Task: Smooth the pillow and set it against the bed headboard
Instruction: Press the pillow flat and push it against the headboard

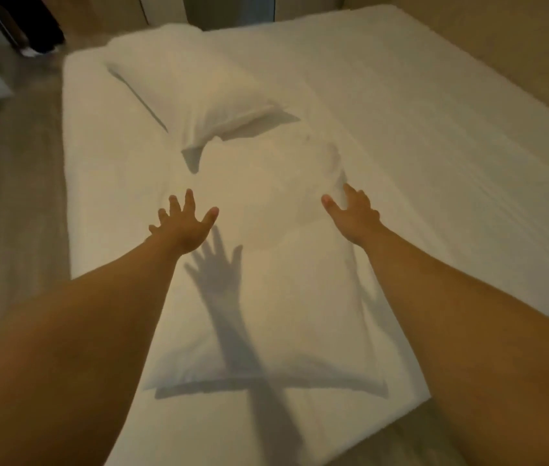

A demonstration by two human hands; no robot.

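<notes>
— Both hands spread wide: left hand (184, 227) hovers empty, right hand (350, 213) rests fingers on the near pillow (266, 280), gripping nothing.

— Progress?

— Pillow lies flat mid-mattress (434, 163), smoothing seemingly underway. Another pillow (192, 92) sits far-left. No headboard in view; placing remains.

You are stretching both bare arms forward, your left hand (184, 227) spreading its 5 fingers wide, palm down, your right hand (353, 215) opening loosely, fingers slightly curling.
</notes>
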